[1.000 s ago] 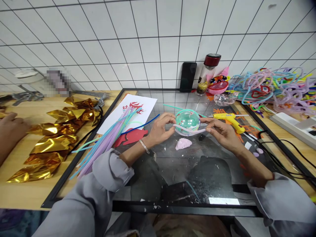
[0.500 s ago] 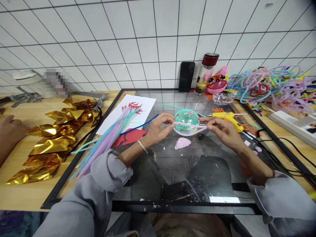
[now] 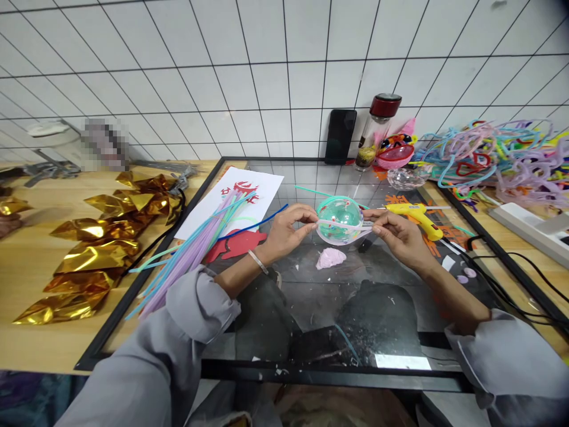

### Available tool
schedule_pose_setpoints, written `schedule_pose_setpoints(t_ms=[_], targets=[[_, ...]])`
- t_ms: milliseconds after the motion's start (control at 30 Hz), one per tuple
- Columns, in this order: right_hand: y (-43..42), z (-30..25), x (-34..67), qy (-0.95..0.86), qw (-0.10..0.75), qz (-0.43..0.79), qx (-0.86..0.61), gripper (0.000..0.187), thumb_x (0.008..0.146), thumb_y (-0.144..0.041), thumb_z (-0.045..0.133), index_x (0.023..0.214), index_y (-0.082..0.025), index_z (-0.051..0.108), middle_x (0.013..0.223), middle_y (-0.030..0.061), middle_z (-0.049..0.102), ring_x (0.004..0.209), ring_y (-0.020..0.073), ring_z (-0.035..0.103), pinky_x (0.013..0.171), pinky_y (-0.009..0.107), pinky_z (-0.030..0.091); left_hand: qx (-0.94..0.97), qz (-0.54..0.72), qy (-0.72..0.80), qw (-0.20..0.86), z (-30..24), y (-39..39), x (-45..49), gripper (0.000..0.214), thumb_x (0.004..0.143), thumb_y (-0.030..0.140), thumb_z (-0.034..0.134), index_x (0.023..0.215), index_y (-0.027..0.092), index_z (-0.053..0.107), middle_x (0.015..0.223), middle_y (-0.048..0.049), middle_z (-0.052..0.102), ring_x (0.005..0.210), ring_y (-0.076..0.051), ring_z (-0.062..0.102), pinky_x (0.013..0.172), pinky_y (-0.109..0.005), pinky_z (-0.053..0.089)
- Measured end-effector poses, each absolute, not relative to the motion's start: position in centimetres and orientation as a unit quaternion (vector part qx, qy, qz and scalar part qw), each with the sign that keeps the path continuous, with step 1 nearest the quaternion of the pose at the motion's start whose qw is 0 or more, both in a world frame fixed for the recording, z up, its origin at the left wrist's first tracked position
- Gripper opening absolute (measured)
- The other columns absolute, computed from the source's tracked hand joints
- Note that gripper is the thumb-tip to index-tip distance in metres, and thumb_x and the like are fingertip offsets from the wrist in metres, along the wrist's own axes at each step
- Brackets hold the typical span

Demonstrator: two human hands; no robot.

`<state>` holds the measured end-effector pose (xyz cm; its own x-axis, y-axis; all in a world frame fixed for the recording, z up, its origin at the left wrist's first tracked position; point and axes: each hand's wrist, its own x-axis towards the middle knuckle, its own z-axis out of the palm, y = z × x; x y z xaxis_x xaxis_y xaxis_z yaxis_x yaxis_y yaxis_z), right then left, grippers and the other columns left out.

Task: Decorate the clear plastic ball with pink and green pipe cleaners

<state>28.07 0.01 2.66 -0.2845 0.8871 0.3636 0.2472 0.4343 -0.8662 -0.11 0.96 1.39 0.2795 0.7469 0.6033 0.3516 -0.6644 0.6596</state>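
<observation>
A clear round ball (image 3: 345, 209) with green inside sits between my hands over the dark glass board. A pale lilac pipe cleaner (image 3: 340, 225) runs across its near side. My left hand (image 3: 291, 230) pinches this pipe cleaner at the ball's left, thumb against forefinger. At the right, my right hand (image 3: 397, 233) pinches the pale strands, which come together at its fingertips; some fingers are partly hidden behind. A green pipe cleaner (image 3: 306, 190) sticks out behind the ball to the left. Just in front of the ball lies a crumpled light pink piece (image 3: 331, 258).
Left are a bundle of pipe cleaners (image 3: 182, 261), white paper (image 3: 262, 184), a red cutout (image 3: 240, 245) and gold foil bows (image 3: 95, 255). Right are a yellow glue gun (image 3: 413, 214), cables, a power strip (image 3: 528, 228) and tangled pipe cleaners (image 3: 498, 157). A phone (image 3: 341, 136) and bottle (image 3: 377, 133) stand behind.
The view has shifted slightly. My hands keep their pinches, and the pale strands at my right hand are closer together. At the far left, another person's hand has drawn back, with gold foil now beside it.
</observation>
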Motion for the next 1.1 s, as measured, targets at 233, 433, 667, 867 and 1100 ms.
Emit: schedule_pose_setpoints(t_ms=[233, 433, 667, 867, 1100], targets=[[0.2, 2.5, 27.8, -0.714, 0.472, 0.344, -0.386, 0.028, 0.084, -0.047, 0.068, 0.072, -0.022, 0.062, 0.11, 0.01, 0.071, 0.105, 0.0254, 0.067, 0.095, 0.044, 0.05, 0.762, 0.489, 0.354, 0.236, 1.2, 1.0, -0.2, 0.018, 0.084, 0.021, 0.066, 0.101, 0.016, 0.066, 0.095, -0.0054, 0.067, 0.081, -0.014, 0.062, 0.078, -0.029, 0.054], [0.6, 2.3, 27.5, -0.706, 0.481, 0.375, -0.361, 0.03, 0.082, -0.048, 0.07, 0.071, -0.021, 0.062, 0.115, 0.0098, 0.071, 0.098, 0.0235, 0.069, 0.094, 0.044, 0.052, 0.768, 0.474, 0.368, 0.224, 1.7, 0.8, -0.4, 0.016, 0.085, 0.023, 0.065, 0.1, 0.017, 0.067, 0.098, -0.0061, 0.067, 0.086, -0.015, 0.062, 0.08, -0.03, 0.052], [1.1, 2.2, 27.3, -0.703, 0.494, 0.388, -0.332, 0.027, 0.081, -0.046, 0.072, 0.071, -0.021, 0.065, 0.11, 0.0086, 0.073, 0.101, 0.0234, 0.069, 0.094, 0.044, 0.051, 0.736, 0.468, 0.371, 0.318, 0.9, 1.2, -0.8, 0.021, 0.083, 0.03, 0.067, 0.1, 0.018, 0.064, 0.127, -0.0114, 0.065, 0.117, -0.024, 0.061, 0.095, -0.037, 0.05], [1.8, 2.1, 27.5, -0.711, 0.483, 0.395, -0.324, 0.026, 0.08, -0.044, 0.073, 0.071, -0.021, 0.068, 0.1, 0.0072, 0.073, 0.101, 0.0231, 0.068, 0.092, 0.043, 0.051, 0.71, 0.468, 0.385, 0.359, 0.8, 1.4, -0.8, 0.023, 0.08, 0.032, 0.07, 0.097, 0.017, 0.064, 0.128, -0.0124, 0.066, 0.119, -0.026, 0.062, 0.102, -0.042, 0.048], [2.1, 2.3, 27.2, -0.744, 0.483, 0.336, -0.318, 0.03, 0.08, -0.048, 0.072, 0.066, -0.022, 0.068, 0.089, 0.0053, 0.066, 0.09, 0.0202, 0.063, 0.092, 0.042, 0.048, 0.7, 0.471, 0.383, 0.375, 0.9, 1.2, -0.5, 0.023, 0.079, 0.03, 0.072, 0.096, 0.017, 0.065, 0.127, -0.0132, 0.066, 0.119, -0.027, 0.063, 0.104, -0.044, 0.049]])
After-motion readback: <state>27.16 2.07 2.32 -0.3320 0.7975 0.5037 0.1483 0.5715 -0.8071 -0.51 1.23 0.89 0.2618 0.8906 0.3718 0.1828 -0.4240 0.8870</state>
